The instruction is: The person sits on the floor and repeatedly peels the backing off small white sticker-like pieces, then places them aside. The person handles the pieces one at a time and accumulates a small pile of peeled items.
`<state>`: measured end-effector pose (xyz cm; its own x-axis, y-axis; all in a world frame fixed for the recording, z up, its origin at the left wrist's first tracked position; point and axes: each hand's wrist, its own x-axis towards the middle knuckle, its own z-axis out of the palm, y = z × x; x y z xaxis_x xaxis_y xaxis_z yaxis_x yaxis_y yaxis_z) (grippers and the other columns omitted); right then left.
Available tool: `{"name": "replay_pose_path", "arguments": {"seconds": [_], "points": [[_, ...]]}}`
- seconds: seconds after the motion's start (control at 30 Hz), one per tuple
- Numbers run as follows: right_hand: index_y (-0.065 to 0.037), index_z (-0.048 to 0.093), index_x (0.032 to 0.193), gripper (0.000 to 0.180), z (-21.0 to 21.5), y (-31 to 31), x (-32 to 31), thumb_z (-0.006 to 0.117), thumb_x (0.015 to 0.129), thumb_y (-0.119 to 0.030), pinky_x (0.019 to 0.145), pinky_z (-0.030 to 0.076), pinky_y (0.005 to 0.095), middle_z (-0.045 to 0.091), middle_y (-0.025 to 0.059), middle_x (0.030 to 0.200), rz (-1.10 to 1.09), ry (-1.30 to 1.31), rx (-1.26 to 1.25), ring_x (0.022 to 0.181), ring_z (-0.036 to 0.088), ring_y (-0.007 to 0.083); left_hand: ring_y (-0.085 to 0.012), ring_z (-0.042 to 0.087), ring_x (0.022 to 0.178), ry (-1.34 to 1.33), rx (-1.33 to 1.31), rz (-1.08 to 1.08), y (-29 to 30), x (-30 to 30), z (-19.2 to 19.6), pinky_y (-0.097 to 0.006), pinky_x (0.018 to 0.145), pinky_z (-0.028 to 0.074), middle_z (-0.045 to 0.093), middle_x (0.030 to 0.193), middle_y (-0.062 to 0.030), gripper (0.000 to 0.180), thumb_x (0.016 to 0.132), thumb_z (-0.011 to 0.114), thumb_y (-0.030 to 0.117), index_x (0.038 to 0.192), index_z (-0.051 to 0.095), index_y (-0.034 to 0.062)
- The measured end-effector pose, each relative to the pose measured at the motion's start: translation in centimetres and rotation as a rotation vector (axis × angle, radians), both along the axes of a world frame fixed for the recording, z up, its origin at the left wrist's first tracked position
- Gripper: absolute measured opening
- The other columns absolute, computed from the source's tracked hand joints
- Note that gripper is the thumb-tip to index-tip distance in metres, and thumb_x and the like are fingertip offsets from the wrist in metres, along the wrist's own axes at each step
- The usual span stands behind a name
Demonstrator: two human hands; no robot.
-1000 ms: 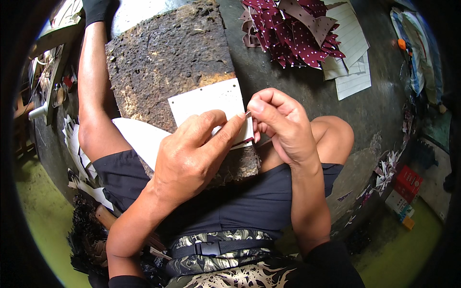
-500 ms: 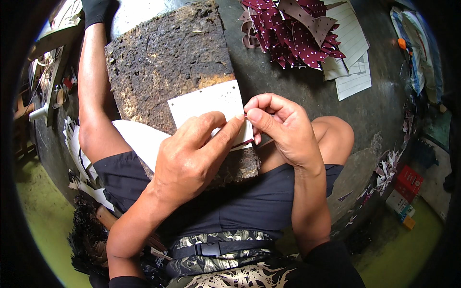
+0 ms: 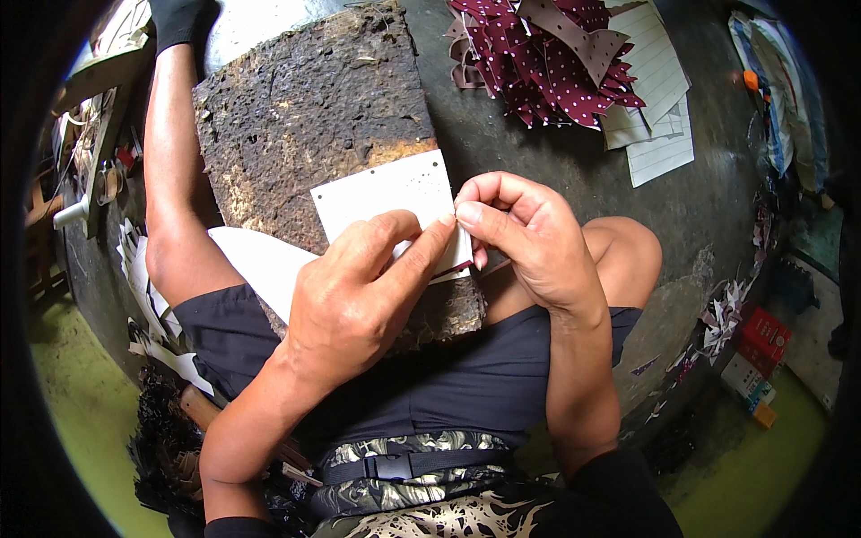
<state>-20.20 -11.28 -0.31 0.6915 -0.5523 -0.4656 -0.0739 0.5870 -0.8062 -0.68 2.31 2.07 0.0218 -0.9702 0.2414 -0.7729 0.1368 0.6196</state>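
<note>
A white card (image 3: 386,188) with small holes near its edge lies on the lower right of a rough dark board (image 3: 314,108). My left hand (image 3: 354,287) holds the card down, its fingertips at the right edge. Just beyond that edge, my right hand (image 3: 525,229) pinches thumb against index finger. What sits in the pinch is too small to make out. A thin strip of dark red material (image 3: 459,269) shows along the card's lower edge, below my left fingers. Under my left wrist lies a larger white sheet (image 3: 260,260).
The board rests across my lap, between my bent legs. A heap of maroon polka-dot cut pieces (image 3: 556,63) lies beyond it on the dark floor, with lined paper sheets (image 3: 664,152) alongside. Scraps (image 3: 722,318) and a red box (image 3: 764,341) are at the right.
Both hands stay almost in place. The right thumb and index finger have closed nearer together at the card's edge. The board and card have shifted very slightly left.
</note>
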Motion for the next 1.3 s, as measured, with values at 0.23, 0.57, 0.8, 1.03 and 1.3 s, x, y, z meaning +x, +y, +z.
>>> {"name": "replay_pose_path", "arguments": {"seconds": [0.23, 0.57, 0.8, 1.03, 1.3], "points": [[0.000, 0.075, 0.122, 0.021, -0.4, -0.1, -0.2, 0.073, 0.118, -0.020, 0.071, 0.057, 0.0206, 0.074, -0.0003, 0.100, 0.021, 0.005, 0.054, 0.082, 0.067, 0.0045, -0.0220, 0.072, 0.087, 0.010, -0.013, -0.015, 0.0, 0.0, -0.1, -0.036, 0.072, 0.062, 0.072, 0.117, -0.0094, 0.054, 0.087, 0.084, -0.001, 0.141, 0.081, 0.0029], [-0.001, 0.067, 0.113, 0.031, -0.6, 3.4, 1.4, 0.069, 0.122, -0.031, 0.073, 0.051, 0.0271, 0.065, -0.0021, 0.093, -0.123, 0.195, -0.337, 0.085, 0.056, 0.0049, -0.0225, 0.072, 0.086, 0.012, -0.025, 0.013, 0.0, -0.2, -0.2, -0.037, 0.072, 0.061, 0.073, 0.112, -0.0074, 0.047, 0.088, 0.087, 0.002, 0.134, 0.083, 0.0036], [-0.001, 0.068, 0.114, 0.028, -1.8, 3.6, 1.6, 0.066, 0.123, -0.028, 0.076, 0.051, 0.0259, 0.064, -0.0024, 0.093, -0.158, 0.110, -0.323, 0.088, 0.055, 0.0045, -0.0205, 0.062, 0.080, -0.079, -0.128, 0.039, -0.2, 1.0, -0.8, -0.037, 0.070, 0.052, 0.073, 0.103, -0.0009, 0.038, 0.086, 0.096, 0.013, 0.123, 0.086, 0.0115], [-0.002, 0.068, 0.113, 0.030, -2.3, 3.3, 1.5, 0.065, 0.124, -0.029, 0.078, 0.050, 0.0246, 0.065, -0.0040, 0.094, -0.160, 0.061, -0.289, 0.090, 0.055, 0.0035, -0.0200, 0.061, 0.082, -0.084, -0.138, 0.042, -0.1, 0.7, -1.1, -0.038, 0.071, 0.047, 0.073, 0.103, 0.0006, 0.039, 0.084, 0.098, 0.017, 0.121, 0.087, 0.0127], [-0.002, 0.069, 0.112, 0.031, -3.4, 2.8, 1.3, 0.065, 0.124, -0.030, 0.078, 0.052, 0.0255, 0.067, -0.0037, 0.095, -0.159, 0.094, -0.240, 0.089, 0.057, 0.0038, -0.0205, 0.063, 0.087, -0.117, -0.095, 0.039, -0.3, 0.8, -0.5, -0.040, 0.078, 0.046, 0.073, 0.104, 0.0026, 0.036, 0.084, 0.097, 0.019, 0.118, 0.086, 0.0154]]}}
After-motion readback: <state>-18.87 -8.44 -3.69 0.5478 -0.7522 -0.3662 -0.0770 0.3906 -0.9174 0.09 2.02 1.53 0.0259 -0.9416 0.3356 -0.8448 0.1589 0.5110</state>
